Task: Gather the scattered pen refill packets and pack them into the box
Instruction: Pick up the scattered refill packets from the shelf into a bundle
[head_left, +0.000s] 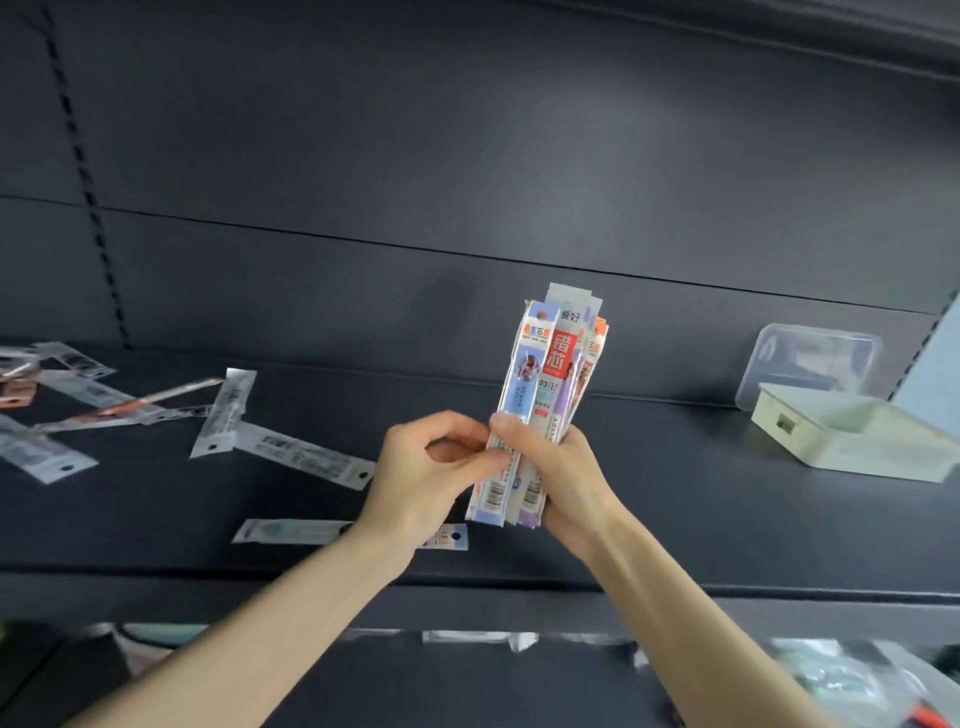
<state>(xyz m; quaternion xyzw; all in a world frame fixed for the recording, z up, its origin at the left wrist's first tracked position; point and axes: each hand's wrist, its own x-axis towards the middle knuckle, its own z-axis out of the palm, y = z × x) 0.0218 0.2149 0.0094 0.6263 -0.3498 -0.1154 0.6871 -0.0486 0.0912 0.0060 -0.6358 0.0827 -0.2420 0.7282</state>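
A: Where is the bundle of long, narrow, colourful plastic refill packets (545, 410)?

B: Upright above the dark grey shelf (675, 509), well to the left of the pale green open box (852, 441). The right hand (566, 478) has its fingers wrapped around the bundle's lower half, closed tight on it. The left hand (426, 467) pinches the bundle's left edge between thumb and curled fingers.

A: And the box?

B: On the shelf, with its clear plastic lid (810, 364) leaning behind it.

A: Any packets loose?

B: Several translucent white packets (291, 447) lie scattered on the shelf far left of the box, and one flat packet (291, 531) lies under the left wrist.
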